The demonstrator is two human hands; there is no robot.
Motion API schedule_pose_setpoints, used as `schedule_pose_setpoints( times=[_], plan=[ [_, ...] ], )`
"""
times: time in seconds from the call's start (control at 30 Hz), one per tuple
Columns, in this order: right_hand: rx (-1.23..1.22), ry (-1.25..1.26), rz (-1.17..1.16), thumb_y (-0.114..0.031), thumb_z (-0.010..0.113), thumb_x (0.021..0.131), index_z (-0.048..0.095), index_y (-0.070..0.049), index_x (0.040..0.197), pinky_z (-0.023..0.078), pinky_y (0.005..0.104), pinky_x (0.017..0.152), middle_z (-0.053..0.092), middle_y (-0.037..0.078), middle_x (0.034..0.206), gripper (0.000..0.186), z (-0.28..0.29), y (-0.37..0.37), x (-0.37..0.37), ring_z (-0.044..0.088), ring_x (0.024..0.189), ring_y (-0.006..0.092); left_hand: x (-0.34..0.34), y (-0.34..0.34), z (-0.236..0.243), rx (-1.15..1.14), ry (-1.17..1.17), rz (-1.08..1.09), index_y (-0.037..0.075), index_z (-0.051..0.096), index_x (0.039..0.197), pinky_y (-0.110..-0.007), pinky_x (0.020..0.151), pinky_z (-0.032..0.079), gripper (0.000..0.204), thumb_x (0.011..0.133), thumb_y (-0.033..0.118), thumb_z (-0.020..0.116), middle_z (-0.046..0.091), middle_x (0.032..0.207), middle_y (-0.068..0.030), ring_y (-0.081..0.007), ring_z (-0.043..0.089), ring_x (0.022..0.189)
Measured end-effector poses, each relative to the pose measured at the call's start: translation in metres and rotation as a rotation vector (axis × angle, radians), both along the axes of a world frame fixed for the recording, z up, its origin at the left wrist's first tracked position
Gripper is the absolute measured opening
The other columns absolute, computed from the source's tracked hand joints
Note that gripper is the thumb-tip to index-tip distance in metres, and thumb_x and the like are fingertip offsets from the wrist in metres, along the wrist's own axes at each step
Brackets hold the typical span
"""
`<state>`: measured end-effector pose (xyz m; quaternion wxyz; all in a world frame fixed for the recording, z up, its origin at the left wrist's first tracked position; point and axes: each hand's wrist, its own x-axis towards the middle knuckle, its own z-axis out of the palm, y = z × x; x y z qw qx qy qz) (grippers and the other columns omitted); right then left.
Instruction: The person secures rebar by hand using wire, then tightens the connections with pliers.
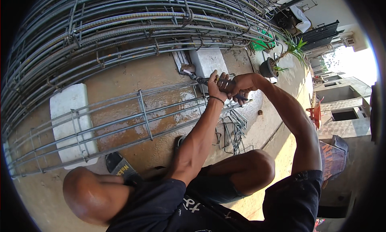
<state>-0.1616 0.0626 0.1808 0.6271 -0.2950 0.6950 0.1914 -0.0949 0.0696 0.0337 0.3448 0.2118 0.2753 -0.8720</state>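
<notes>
My left hand [218,86] and my right hand [243,84] are close together, just above the near end of a long rebar cage [145,115]. The fingers of both are closed around a dark hand tool [204,81] with long handles, perhaps pincers. Its head points left, and a grey handle end [240,97] sticks out below my right hand. Its jaws are too small to make out clearly. The cage has thin lengthwise bars joined by square stirrups. It rests across a white block [69,107] on the left and another white block [208,60] behind my hands.
Stacked rebar cages [132,21] fill the far side. Loose bent stirrups [235,129] lie on the wet concrete floor [120,77] below my hands. A potted plant [268,67] and a green object [263,41] stand beyond. My sandalled foot [120,167] is beside the cage.
</notes>
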Motion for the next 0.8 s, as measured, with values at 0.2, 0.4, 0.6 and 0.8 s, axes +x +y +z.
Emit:
schedule_pose_setpoints(
  times=[0.2, 0.4, 0.6, 0.8],
  plan=[
    [-0.468, 0.356, 0.455, -0.025, 0.077, 0.068, 0.050, 0.005, 0.112, 0.054, 0.0367, 0.062, 0.066, 0.017, 0.077, 0.059, 0.023, 0.030, 0.030, 0.067, 0.068, 0.0272, 0.025, -0.003, 0.040, -0.284, -0.165, 0.014, 0.006, 0.056, 0.089, -0.028, 0.046, 0.045, 0.024, 0.088, 0.028, 0.065, 0.063, 0.074, -0.0093, -0.0176, 0.061, 0.059],
    [-1.193, 0.558, -0.224, -0.010, 0.055, 0.071, 0.049, 0.003, 0.103, 0.046, 0.0326, 0.061, 0.056, 0.011, 0.075, 0.035, -0.062, 0.166, 0.003, 0.056, 0.066, 0.0232, 0.029, 0.040, 0.065, -1.496, -0.556, -0.318, -0.002, 0.063, 0.091, -0.030, 0.073, 0.048, 0.051, 0.078, 0.047, 0.070, 0.064, 0.081, -0.0087, -0.0206, 0.062, 0.076],
    [-1.081, 0.568, -0.915, -0.011, 0.045, 0.075, 0.053, 0.003, 0.112, 0.045, 0.0295, 0.064, 0.056, 0.007, 0.076, 0.040, -0.118, 0.322, 0.019, 0.054, 0.068, 0.0165, 0.082, -0.044, -0.002, -2.066, -1.547, -0.678, 0.001, 0.065, 0.092, -0.045, 0.087, 0.045, 0.038, 0.072, 0.033, 0.073, 0.063, 0.098, -0.0221, -0.0380, 0.057, 0.099],
    [-0.719, 0.972, -0.692, -0.009, 0.054, 0.070, 0.050, -0.001, 0.119, 0.045, 0.0409, 0.071, 0.059, 0.020, 0.088, 0.050, -0.171, 0.435, 0.042, 0.059, 0.081, 0.0342, 0.103, -0.099, -0.055, -2.123, -1.340, -0.882, 0.004, 0.066, 0.108, -0.036, 0.063, 0.049, 0.045, 0.070, 0.025, 0.079, 0.068, 0.088, -0.0171, -0.0241, 0.064, 0.069]
  ],
)
